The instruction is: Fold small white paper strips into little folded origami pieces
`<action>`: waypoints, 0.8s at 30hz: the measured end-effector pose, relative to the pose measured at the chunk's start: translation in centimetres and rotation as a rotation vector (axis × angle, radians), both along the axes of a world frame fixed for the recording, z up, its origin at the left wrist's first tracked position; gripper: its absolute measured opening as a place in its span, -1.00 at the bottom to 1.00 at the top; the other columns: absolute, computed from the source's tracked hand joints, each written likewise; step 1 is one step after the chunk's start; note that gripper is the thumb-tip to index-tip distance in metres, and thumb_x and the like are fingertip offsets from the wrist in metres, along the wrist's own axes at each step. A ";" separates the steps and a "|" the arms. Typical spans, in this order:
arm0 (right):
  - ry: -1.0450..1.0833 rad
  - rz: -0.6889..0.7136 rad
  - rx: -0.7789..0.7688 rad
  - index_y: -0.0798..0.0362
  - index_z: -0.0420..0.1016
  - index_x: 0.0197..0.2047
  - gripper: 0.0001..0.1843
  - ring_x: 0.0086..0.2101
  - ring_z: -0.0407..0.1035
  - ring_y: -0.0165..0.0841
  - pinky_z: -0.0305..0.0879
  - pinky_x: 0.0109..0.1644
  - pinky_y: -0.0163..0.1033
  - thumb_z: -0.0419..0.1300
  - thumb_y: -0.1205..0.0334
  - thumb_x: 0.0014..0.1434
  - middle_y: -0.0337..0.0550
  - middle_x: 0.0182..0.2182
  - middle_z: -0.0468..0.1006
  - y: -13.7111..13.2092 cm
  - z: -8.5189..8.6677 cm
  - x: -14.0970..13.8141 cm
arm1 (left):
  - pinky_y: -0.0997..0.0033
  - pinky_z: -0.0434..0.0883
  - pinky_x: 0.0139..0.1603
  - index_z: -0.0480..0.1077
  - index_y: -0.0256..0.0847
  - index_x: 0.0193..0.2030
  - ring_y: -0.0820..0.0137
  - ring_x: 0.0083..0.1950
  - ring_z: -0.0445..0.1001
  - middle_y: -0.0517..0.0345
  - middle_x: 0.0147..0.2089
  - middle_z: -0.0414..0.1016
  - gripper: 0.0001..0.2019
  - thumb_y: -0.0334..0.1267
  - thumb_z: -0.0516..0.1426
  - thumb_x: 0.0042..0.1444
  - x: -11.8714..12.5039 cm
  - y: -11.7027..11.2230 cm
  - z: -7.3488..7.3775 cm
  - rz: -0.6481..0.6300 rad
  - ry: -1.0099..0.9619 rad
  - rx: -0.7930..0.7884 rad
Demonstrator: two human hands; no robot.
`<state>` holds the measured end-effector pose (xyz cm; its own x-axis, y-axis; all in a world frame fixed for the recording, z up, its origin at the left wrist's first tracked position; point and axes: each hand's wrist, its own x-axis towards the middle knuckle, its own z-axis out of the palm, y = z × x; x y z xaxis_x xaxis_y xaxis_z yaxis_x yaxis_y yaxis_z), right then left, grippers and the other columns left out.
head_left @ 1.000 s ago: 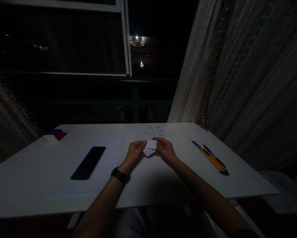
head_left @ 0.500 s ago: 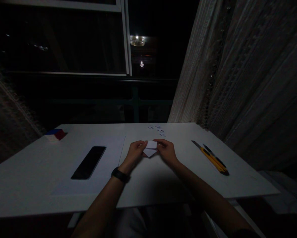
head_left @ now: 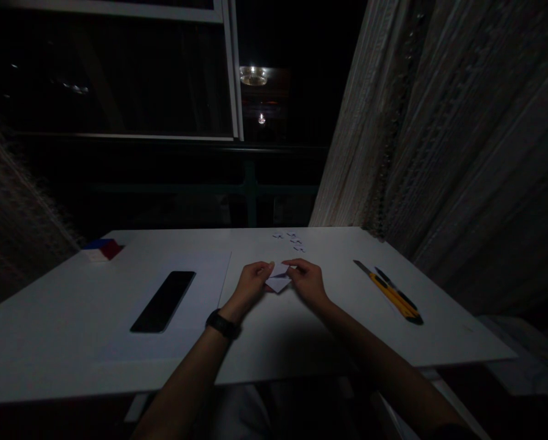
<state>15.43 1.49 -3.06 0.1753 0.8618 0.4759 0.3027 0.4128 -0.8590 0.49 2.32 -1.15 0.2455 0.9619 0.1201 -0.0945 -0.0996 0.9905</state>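
A small piece of folded white paper [head_left: 278,284] is held between my two hands above the middle of the table. Its lower part comes to a point toward me, and a flap stands above a shadowed crease. My left hand [head_left: 252,282], with a dark watch [head_left: 223,324] on the wrist, pinches the paper's left side. On the right side, the thumb and fingers of my right hand [head_left: 308,281] grip it near the top corner. The dim light hides the finer folds.
On the white table [head_left: 274,360], a phone [head_left: 164,301] lies over a paper sheet [head_left: 209,269] at left, with a coloured cube [head_left: 102,249] beyond. Several small folded pieces [head_left: 295,242] sit at the back. A yellow utility knife [head_left: 390,295] and a pen [head_left: 399,293] lie at right.
The paper's upper flap has tilted and changed from a rectangular outline to a slanted one, with the dark gap beneath it wider. Both hands have stayed nearly in place.
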 end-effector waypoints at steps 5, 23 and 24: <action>-0.065 0.024 0.156 -0.02 0.55 -0.39 -0.78 -0.37 0.40 -0.36 0.30 -0.29 -0.26 0.10 0.36 -0.07 -0.20 -0.39 0.52 -0.4 0.4 -0.3 | 0.54 0.25 -0.56 0.40 -0.34 -0.46 0.47 -0.54 0.33 0.15 -0.56 0.38 -0.60 0.05 0.17 -0.15 0.1 0.3 -0.4 0.013 -0.004 0.029; -0.147 0.105 0.286 -0.03 0.55 -0.30 -0.78 -0.28 0.41 -0.31 0.34 -0.15 -0.15 0.14 0.36 0.00 -0.14 -0.31 0.52 -1.7 1.2 -0.8 | 0.54 0.19 -0.51 0.38 -0.33 -0.50 0.51 -0.52 0.24 0.19 -0.56 0.33 -0.64 0.01 0.15 -0.08 -0.2 0.6 -0.5 0.020 -0.028 0.103; -0.152 0.103 0.290 -0.04 0.54 -0.29 -0.77 -0.28 0.40 -0.31 0.34 -0.15 -0.15 0.13 0.38 0.00 -0.14 -0.31 0.52 -1.7 1.2 -0.8 | 0.54 0.19 -0.51 0.38 -0.33 -0.50 0.51 -0.52 0.25 0.19 -0.56 0.33 -0.64 0.01 0.15 -0.09 -0.2 0.5 -0.4 0.017 -0.023 0.100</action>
<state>14.61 -0.18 -1.86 0.0022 0.6961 0.7179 0.3625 0.6686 -0.6493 0.32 2.86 -1.59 0.2256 0.9487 0.2217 -0.1150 -0.2001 0.9730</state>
